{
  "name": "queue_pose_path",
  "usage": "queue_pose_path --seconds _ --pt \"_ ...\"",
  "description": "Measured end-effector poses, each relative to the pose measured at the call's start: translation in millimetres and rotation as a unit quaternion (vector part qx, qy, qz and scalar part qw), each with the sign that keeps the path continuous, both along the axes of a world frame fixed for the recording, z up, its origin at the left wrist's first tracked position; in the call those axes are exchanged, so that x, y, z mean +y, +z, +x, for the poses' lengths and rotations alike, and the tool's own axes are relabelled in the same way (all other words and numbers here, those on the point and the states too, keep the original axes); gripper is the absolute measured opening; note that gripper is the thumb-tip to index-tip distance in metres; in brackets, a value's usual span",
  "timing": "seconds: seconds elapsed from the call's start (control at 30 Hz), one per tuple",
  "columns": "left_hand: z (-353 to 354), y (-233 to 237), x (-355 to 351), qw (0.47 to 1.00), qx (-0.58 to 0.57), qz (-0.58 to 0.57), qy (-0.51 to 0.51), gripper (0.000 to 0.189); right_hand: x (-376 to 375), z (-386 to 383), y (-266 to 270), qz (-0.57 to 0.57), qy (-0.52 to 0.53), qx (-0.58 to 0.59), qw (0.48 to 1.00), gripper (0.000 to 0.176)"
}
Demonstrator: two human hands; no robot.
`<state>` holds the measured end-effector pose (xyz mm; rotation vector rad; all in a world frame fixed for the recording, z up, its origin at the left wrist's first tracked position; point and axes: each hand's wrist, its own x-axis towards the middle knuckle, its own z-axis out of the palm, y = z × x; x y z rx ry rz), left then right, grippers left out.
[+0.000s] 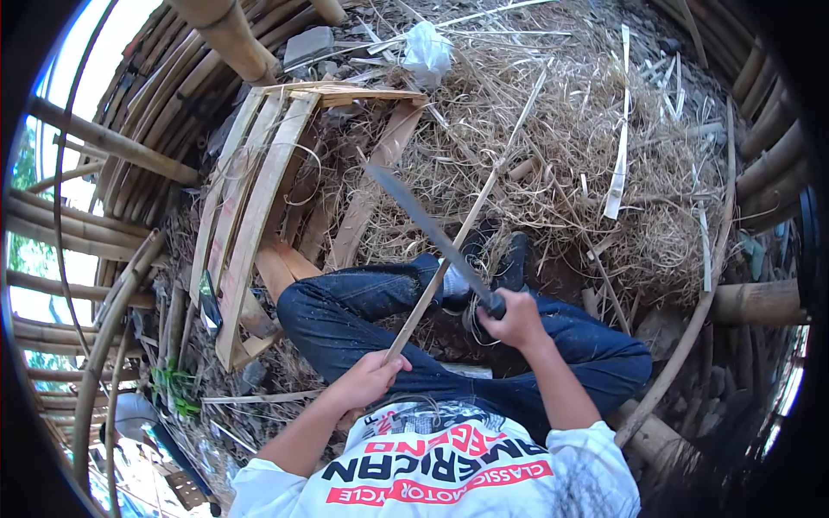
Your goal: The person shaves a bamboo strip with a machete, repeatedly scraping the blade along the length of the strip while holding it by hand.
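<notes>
My left hand is closed round the lower end of a long bamboo strip, which slants up and away to the right over my crossed legs. In my right hand is the dark handle of a long-bladed knife; its blade points up and to the left and crosses the strip in view. Whether blade and strip touch, I cannot tell. Beyond my feet lies a thick pile of curly shavings.
A slatted wooden crate lies at the left, with a phone-like dark object by its edge. A white plastic bag sits at the back. Bamboo poles line both sides. A pale strip rests on the shavings.
</notes>
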<state>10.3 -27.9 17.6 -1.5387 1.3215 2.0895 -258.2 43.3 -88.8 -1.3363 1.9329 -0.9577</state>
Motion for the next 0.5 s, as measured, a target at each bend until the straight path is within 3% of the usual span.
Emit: queue_pose_path --seconds 0.03,0.07,0.17,0.33,0.5 --pt "1.0 -1.1 0.8 0.995 -0.003 -0.089 -0.055 0.021 1.8 4.9 5.1 -0.005 0.026 -0.005 1.000 0.028" --pt "0.5 0.2 1.3 0.995 0.002 -0.088 -0.048 0.021 3.9 9.5 8.9 -0.009 0.052 -0.011 0.999 0.030" --pt "-3.7 10.7 -0.5 0.963 -0.057 -0.226 -0.138 0.026 7.1 23.4 27.6 -0.014 0.090 0.032 0.995 0.030" --pt "1.1 -2.3 13.8 0.959 -0.002 -0.259 -0.118 0.025 11.0 41.3 49.8 -0.016 0.132 0.033 0.991 0.027" --pt "0.2 -5.7 19.4 0.970 0.010 -0.203 -0.133 0.029 11.8 58.4 60.1 0.000 0.163 0.039 0.986 0.025"
